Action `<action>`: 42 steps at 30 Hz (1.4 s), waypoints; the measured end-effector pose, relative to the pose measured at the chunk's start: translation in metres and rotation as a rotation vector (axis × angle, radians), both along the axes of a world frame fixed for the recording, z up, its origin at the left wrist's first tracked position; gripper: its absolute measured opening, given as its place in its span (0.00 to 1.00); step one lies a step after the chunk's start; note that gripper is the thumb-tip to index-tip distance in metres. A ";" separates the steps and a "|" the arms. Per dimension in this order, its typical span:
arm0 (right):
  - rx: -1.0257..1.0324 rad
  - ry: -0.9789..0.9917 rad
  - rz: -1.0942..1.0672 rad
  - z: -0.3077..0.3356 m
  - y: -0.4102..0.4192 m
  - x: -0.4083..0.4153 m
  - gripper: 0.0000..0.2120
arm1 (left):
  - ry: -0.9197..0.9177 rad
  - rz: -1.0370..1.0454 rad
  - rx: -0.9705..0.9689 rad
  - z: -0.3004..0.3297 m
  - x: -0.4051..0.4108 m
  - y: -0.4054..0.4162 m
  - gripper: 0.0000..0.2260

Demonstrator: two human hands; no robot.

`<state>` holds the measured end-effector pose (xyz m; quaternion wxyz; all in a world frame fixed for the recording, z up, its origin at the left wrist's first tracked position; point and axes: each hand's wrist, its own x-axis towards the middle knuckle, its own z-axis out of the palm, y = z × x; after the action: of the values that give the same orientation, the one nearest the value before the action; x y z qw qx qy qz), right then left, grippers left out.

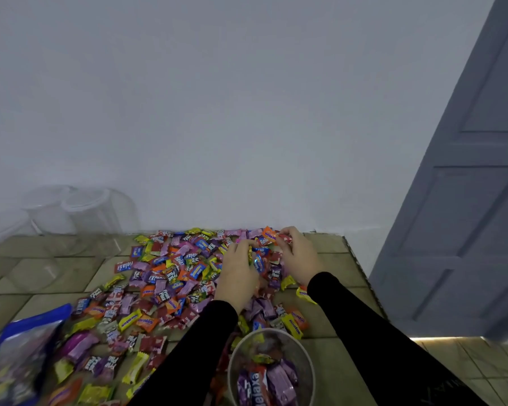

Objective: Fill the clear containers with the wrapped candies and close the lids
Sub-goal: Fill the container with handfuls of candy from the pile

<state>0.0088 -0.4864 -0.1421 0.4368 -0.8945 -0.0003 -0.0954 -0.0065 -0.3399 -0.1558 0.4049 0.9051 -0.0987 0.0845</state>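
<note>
Candies (170, 276) cover the middle of the floor (329, 373). Bare tiles lie open at right, beside the door (464, 230). Empty containers (79, 218) crowd the far left; a bag (21, 358) blocks the near left.

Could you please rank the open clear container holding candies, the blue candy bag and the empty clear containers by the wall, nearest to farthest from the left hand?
From the left hand:
1. Open clear container holding candies, just below, between the sleeves.
2. Empty clear containers, far left, by the wall.
3. Blue candy bag, lower left corner.
The last two are nearly too close to call.
</note>
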 end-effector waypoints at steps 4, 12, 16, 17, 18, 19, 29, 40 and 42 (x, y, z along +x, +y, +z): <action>0.002 -0.040 -0.002 0.014 0.003 -0.015 0.12 | 0.010 0.021 -0.008 0.009 -0.011 0.005 0.11; 0.052 -0.064 0.002 0.041 0.012 -0.054 0.12 | 0.013 0.128 -0.088 0.033 -0.040 0.015 0.11; 0.120 -0.100 0.002 0.056 0.021 -0.074 0.13 | -0.046 0.154 -0.195 0.050 -0.057 0.022 0.05; 0.142 -0.109 -0.002 0.060 0.023 -0.078 0.12 | -0.053 0.143 -0.247 0.054 -0.062 0.023 0.05; 0.164 -0.118 -0.006 0.063 0.025 -0.083 0.12 | -0.057 0.132 -0.303 0.060 -0.066 0.024 0.06; 0.190 -0.123 -0.010 0.067 0.027 -0.087 0.11 | -0.059 0.123 -0.358 0.065 -0.070 0.024 0.07; 0.522 -0.181 -0.071 0.082 0.048 -0.128 0.06 | -0.080 0.127 -0.640 0.094 -0.124 0.025 0.07; 0.681 -0.287 -0.234 0.071 0.069 -0.164 0.03 | -0.136 0.062 -0.687 0.085 -0.182 0.018 0.06; 0.700 -0.299 -0.258 0.071 0.070 -0.168 0.02 | -0.126 0.053 -0.701 0.081 -0.184 0.018 0.06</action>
<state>-0.1590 -0.4164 -0.0714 0.6947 -0.6606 0.0810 -0.2731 -0.1905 -0.3219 -0.0749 0.6817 0.7063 -0.0650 0.1793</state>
